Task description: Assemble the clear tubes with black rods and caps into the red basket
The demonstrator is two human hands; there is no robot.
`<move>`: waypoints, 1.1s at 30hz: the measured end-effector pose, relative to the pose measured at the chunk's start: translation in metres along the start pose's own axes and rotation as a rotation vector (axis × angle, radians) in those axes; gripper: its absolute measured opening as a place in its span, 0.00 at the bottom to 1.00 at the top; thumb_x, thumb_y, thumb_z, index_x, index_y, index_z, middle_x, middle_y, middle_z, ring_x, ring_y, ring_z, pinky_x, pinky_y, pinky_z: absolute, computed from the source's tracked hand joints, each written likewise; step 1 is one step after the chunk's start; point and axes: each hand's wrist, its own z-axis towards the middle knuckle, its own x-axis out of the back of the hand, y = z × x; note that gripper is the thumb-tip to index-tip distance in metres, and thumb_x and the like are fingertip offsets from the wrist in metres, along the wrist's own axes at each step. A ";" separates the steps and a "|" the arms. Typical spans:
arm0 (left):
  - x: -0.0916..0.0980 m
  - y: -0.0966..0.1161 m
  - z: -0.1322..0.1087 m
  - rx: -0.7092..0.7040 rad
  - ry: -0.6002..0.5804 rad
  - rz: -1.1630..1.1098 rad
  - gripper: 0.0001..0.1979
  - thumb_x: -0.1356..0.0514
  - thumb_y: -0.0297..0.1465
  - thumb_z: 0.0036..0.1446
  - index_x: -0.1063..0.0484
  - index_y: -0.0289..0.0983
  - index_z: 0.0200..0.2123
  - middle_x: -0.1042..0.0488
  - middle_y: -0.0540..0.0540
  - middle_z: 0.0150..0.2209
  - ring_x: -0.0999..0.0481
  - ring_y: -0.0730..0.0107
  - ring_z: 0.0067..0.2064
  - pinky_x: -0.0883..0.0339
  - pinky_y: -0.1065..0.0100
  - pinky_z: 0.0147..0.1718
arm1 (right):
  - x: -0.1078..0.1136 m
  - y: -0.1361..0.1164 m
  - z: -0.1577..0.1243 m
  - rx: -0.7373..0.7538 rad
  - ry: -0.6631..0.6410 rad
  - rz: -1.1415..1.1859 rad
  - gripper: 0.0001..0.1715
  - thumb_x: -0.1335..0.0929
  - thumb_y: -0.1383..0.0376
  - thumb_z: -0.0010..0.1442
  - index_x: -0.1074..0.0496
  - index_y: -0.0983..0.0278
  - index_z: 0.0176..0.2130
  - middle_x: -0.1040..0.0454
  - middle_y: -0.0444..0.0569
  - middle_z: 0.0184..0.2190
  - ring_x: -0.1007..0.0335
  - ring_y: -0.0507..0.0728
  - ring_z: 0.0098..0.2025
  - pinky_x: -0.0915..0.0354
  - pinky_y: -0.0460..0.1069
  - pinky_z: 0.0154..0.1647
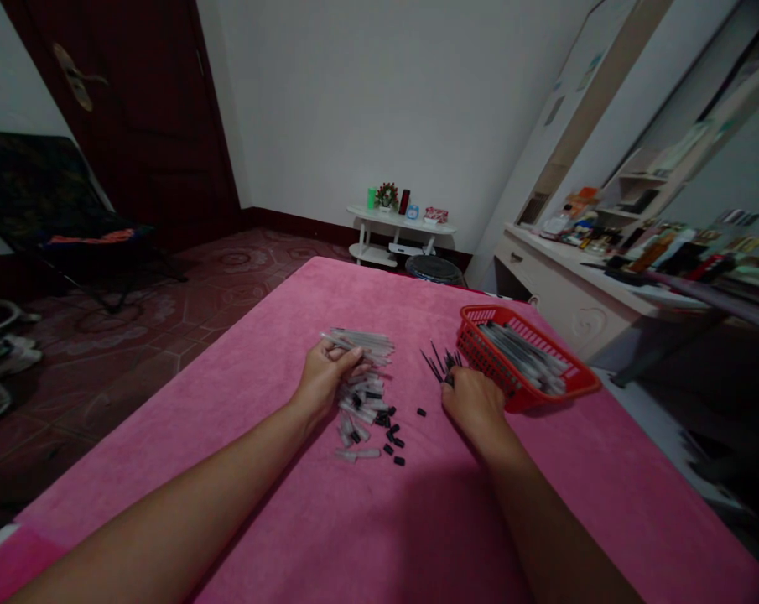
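My left hand [322,377] is closed around a thin clear pen barrel [337,341], held slanting over a row of similar clear barrels [376,341]. Just below it lies a heap of short translucent pen parts [363,403]. Small black caps [397,440] are scattered beside that heap. My right hand [476,401] is at the near end of a bunch of thin black pen refills [434,361], its fingertips pinched on them. How many it grips is hidden. Behind this hand stands a red plastic basket [517,404] filled with assembled-looking pens [527,356].
A pink cloth [278,520] covers the table. Beyond its far edge are a round dark stool [434,268] and a small white shelf [360,214]. A cluttered dresser [580,294] stands at the right, and a folding chair [58,193] at the left.
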 end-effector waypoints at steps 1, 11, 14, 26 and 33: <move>0.000 0.000 0.000 0.002 0.006 -0.002 0.18 0.29 0.29 0.40 0.32 0.33 0.33 0.23 0.47 0.29 0.21 0.71 0.29 0.26 0.71 0.32 | 0.003 0.001 0.000 -0.014 -0.001 0.007 0.13 0.36 0.65 0.57 0.23 0.67 0.35 0.22 0.62 0.34 0.24 0.66 0.37 0.36 0.52 0.33; 0.000 0.002 0.002 0.050 0.039 -0.109 0.13 0.30 0.26 0.41 0.31 0.32 0.29 0.25 0.50 0.27 0.22 0.75 0.29 0.26 0.72 0.36 | 0.044 -0.019 -0.017 0.328 -0.043 0.495 0.10 0.35 0.65 0.54 0.24 0.60 0.34 0.22 0.47 0.31 0.28 0.55 0.32 0.43 0.45 0.29; -0.001 0.003 0.002 0.065 0.041 -0.132 0.12 0.30 0.25 0.41 0.31 0.32 0.28 0.25 0.50 0.26 0.23 0.76 0.29 0.26 0.73 0.36 | 0.044 -0.022 -0.021 0.336 -0.030 0.523 0.10 0.35 0.65 0.54 0.24 0.61 0.33 0.22 0.47 0.30 0.29 0.54 0.30 0.44 0.45 0.28; -0.003 0.005 0.001 0.061 0.033 -0.075 0.14 0.30 0.27 0.41 0.32 0.33 0.30 0.24 0.48 0.27 0.22 0.72 0.28 0.25 0.72 0.33 | 0.044 -0.019 -0.018 0.321 -0.051 0.536 0.09 0.34 0.66 0.53 0.24 0.61 0.32 0.22 0.47 0.30 0.28 0.56 0.31 0.43 0.46 0.29; -0.006 0.001 -0.008 0.075 -0.099 0.017 0.16 0.30 0.29 0.42 0.32 0.32 0.33 0.23 0.45 0.27 0.20 0.65 0.29 0.25 0.70 0.29 | 0.045 -0.023 -0.021 0.368 0.022 0.560 0.09 0.35 0.67 0.53 0.24 0.61 0.30 0.23 0.47 0.30 0.30 0.55 0.31 0.43 0.46 0.30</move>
